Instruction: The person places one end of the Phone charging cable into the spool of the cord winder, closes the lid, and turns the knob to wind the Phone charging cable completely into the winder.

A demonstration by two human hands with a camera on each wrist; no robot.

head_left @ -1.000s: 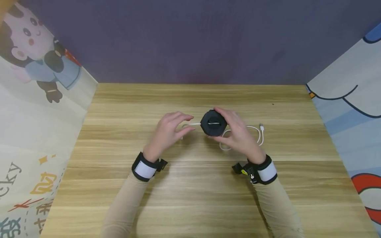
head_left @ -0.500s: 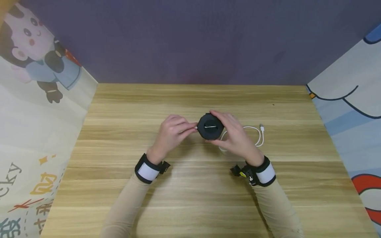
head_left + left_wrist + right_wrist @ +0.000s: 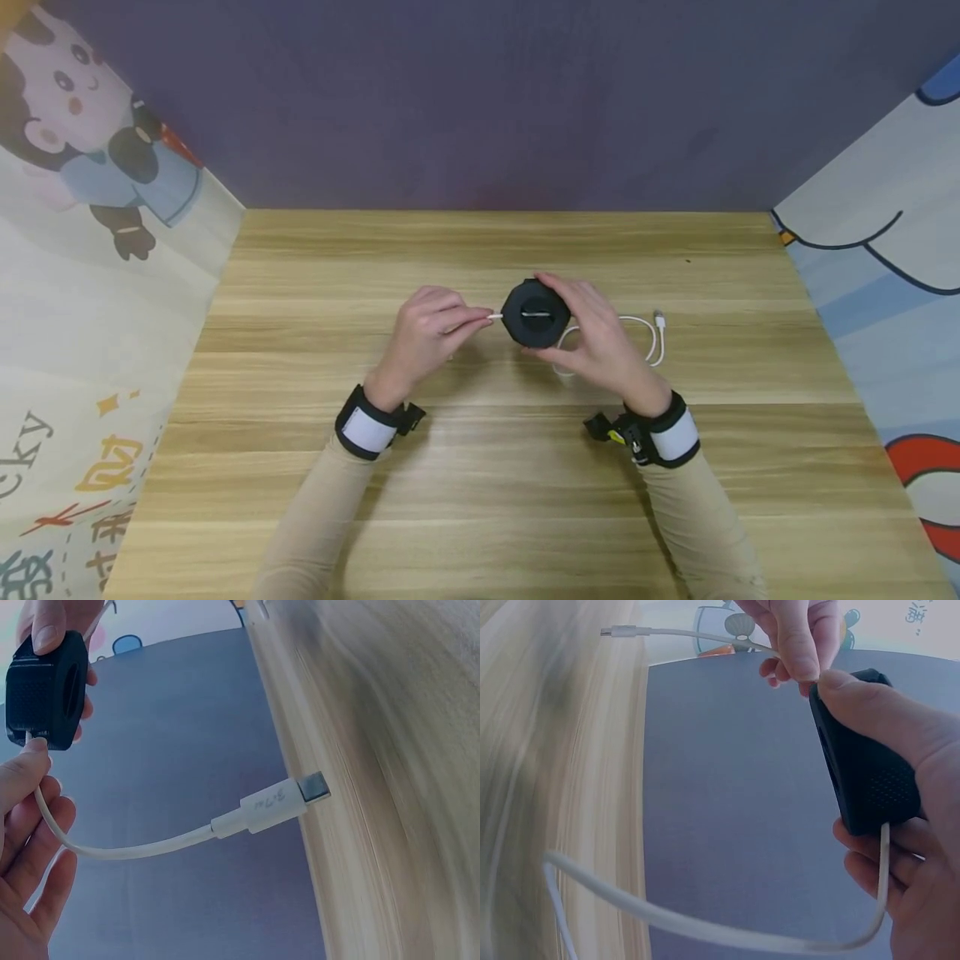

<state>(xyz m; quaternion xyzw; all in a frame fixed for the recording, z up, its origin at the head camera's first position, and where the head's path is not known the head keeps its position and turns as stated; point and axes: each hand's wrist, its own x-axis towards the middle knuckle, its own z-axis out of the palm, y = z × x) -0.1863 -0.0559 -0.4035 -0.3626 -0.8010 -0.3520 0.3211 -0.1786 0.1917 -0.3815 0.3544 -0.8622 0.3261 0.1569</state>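
Note:
My right hand grips a black, eight-sided cable winder by its edges, thumb on one side and fingers on the other. A short stretch of white cable crosses the slot in its middle. At its left side my left hand pinches the white USB cable close to where it leaves the case. Beyond those fingertips, a USB-C plug hangs from the free end in the left wrist view. From the opposite side, more cable runs down to the table in the right wrist view.
On the wooden table, right of the right hand, lies a loop of the cable ending in a USB-A plug. A dark panel stands behind the table, with printed cloths on both sides. Both wrists wear camera straps.
The left hand's parted fingers closed on the cable beside the winder. Since half a second ago, the two hands have drawn slightly apart, showing a short piece of cable between them.

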